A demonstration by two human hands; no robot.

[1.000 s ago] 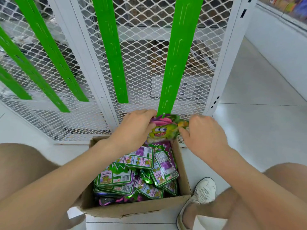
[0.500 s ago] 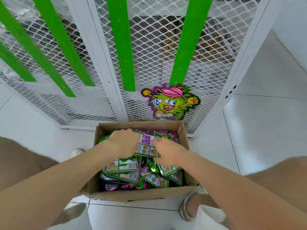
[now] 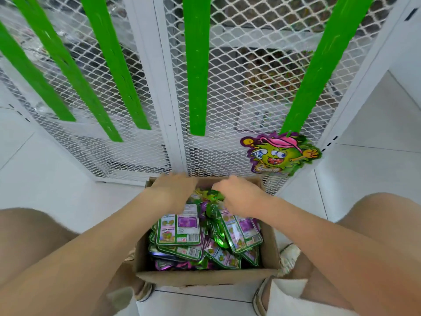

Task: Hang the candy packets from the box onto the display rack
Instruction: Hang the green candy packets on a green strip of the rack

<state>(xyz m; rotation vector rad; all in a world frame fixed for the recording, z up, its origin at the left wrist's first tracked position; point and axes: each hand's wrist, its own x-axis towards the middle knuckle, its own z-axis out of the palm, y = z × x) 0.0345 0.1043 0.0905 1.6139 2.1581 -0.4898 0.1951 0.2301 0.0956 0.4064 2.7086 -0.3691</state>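
Note:
A cardboard box (image 3: 205, 278) on the floor holds several green and purple candy packets (image 3: 180, 229), most lying back side up. One cartoon-shaped packet (image 3: 278, 155) hangs at the bottom end of the rightmost green display strip (image 3: 319, 65). My left hand (image 3: 175, 189) and my right hand (image 3: 239, 195) are both at the far end of the box, fingers curled down on a crumpled green packet (image 3: 210, 195) between them. Motion blur hides the fingertips.
The white mesh rack (image 3: 227, 99) carries several more green strips (image 3: 196, 65), all bare. My knees flank the box and my shoes (image 3: 289, 254) sit beside it. White tiled floor (image 3: 57, 179) lies around.
The packet held at the strip a second ago now hangs there on its own. Both hands dropped into the box and have shifted toward its far end, onto another packet.

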